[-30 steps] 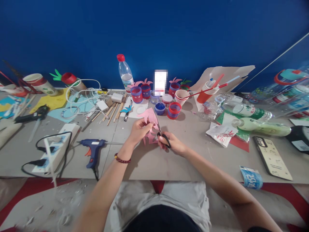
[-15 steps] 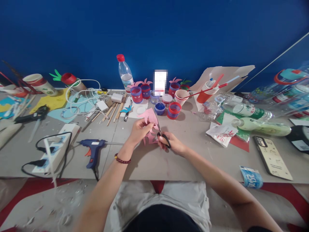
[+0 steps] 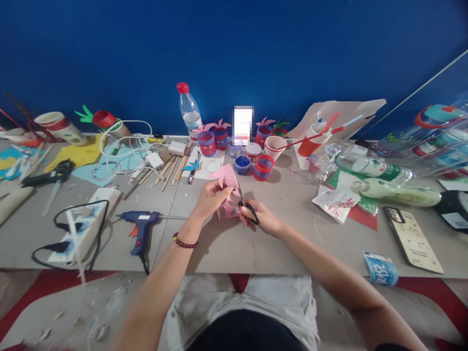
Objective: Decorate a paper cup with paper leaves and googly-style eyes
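Note:
My left hand (image 3: pixel 212 199) pinches a pink paper (image 3: pixel 228 176) that has curved, leaf-like cuts along its edge. The black handles of the scissors (image 3: pixel 250 212) are in my right hand (image 3: pixel 261 218), and their blades lie against the paper's right side. Just beyond the paper stand an open pot of blue paint (image 3: pixel 242 164) and a red and purple ring-shaped cup (image 3: pixel 263 167). Behind these are small red and blue cups (image 3: pixel 206 143) with pink paper leaves on top.
A blue glue gun (image 3: pixel 141 226) and a power strip (image 3: pixel 86 224) lie on the left. Sticks, cables and a water bottle (image 3: pixel 190 112) are behind. On the right are plastic bottles (image 3: pixel 375 166), a phone (image 3: pixel 413 239) and a blue wrapper (image 3: pixel 380 268).

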A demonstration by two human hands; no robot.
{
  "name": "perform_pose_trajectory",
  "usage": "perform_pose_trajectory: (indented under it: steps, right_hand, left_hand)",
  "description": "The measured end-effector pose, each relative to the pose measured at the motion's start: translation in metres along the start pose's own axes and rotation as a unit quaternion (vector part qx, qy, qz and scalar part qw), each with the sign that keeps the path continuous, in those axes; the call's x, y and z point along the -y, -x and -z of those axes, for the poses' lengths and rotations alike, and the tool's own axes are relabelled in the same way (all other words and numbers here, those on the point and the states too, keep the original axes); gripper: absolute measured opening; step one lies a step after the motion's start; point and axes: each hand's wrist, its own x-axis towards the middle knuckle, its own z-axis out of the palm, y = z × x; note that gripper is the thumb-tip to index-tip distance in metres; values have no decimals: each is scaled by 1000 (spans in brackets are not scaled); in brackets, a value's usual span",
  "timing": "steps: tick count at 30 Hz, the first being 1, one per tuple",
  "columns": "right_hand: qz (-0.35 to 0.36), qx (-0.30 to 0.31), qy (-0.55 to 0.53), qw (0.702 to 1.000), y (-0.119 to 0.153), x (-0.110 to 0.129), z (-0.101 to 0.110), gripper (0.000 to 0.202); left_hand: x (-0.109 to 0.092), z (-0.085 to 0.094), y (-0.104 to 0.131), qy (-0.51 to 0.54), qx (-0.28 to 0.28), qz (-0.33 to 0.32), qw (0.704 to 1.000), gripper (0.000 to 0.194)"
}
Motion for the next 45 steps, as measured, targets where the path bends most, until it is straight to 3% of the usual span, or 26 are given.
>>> perform_pose_trajectory:
  steps: [45]
  right_hand:
    - [-7,3,-7,1000,0,-3,1,42]
  left_hand:
    - [4,-1,-4,19,-23,-8,1000,22]
